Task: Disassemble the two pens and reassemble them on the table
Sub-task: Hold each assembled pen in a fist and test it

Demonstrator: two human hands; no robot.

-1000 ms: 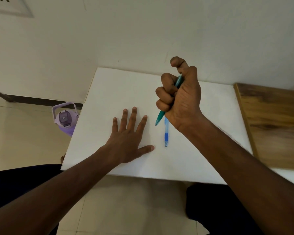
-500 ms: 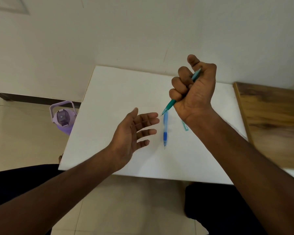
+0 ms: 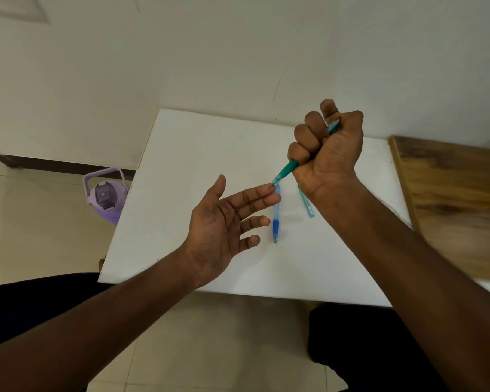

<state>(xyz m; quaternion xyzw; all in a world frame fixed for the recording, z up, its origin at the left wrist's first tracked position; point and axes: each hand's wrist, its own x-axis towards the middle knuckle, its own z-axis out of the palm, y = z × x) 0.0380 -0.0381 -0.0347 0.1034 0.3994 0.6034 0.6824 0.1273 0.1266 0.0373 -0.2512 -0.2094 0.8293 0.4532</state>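
Note:
My right hand (image 3: 327, 154) is closed in a fist around a green pen (image 3: 287, 169), held above the white table (image 3: 187, 154) with the tip pointing down-left. My left hand (image 3: 227, 227) is raised palm-up with fingers spread, and its index fingertip touches the green pen's tip. A blue pen (image 3: 276, 219) lies flat on the table under the hands, tip toward me. A thin teal piece (image 3: 307, 203), partly hidden by my right wrist, lies on the table just right of the blue pen.
A wooden board (image 3: 450, 199) covers the table's right side. A purple water bottle (image 3: 105, 199) stands on the tiled floor left of the table. A white wall rises right behind the table. My dark-clothed legs show below the near edge.
My left hand lifted off the table, turned palm-up and moved right until its index fingertip met the pen tip. My right hand swung the green pen up and to the right, uncovering the teal piece.

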